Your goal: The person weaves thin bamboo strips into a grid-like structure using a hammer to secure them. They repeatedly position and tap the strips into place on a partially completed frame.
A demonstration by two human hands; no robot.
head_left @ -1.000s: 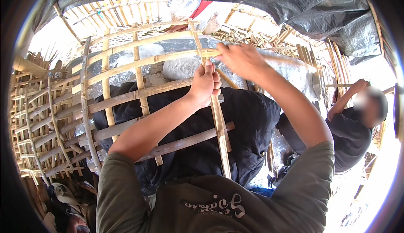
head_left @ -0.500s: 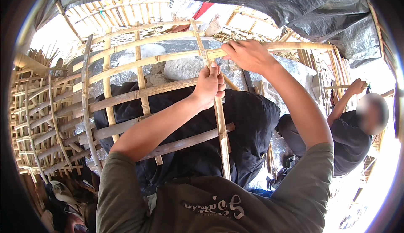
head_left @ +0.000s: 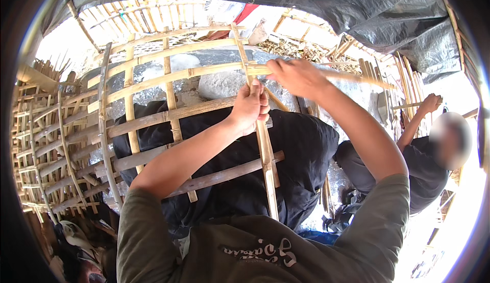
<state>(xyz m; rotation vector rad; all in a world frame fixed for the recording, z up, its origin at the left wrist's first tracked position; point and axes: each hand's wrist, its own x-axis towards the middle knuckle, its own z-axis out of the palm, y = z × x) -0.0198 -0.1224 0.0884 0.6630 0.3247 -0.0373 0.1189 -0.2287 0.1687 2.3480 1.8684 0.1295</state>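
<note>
Clock directions taken from the hands. Left hand (head_left: 248,109): closed round a pale upright split-bamboo strip (head_left: 268,173), thumb toward 12. Right hand (head_left: 298,78), at 2 from the left: fingers closed on a flat, yellowish bamboo slat (head_left: 259,70) where it crosses the upright's upper part; a blurred length of bamboo projects toward 3. Both pieces form the near-right edge of an open, square-holed bamboo lattice (head_left: 194,110) spreading to 9, its bars curved, some smooth and pale, others greyish and knotted at the nodes. At 6, under the bars: creased, matte black cloth (head_left: 306,135). Beyond: rough grey ground (head_left: 224,85), whitish in patches. Stacked bamboo lattices (head_left: 65,145) at 8–9. Seated person in dark clothing (head_left: 423,160) at 4. Overhead, 11–2: wrinkled, glossy dark plastic sheeting (head_left: 383,7). Slatted bamboo fence (head_left: 138,17) at 10.
</note>
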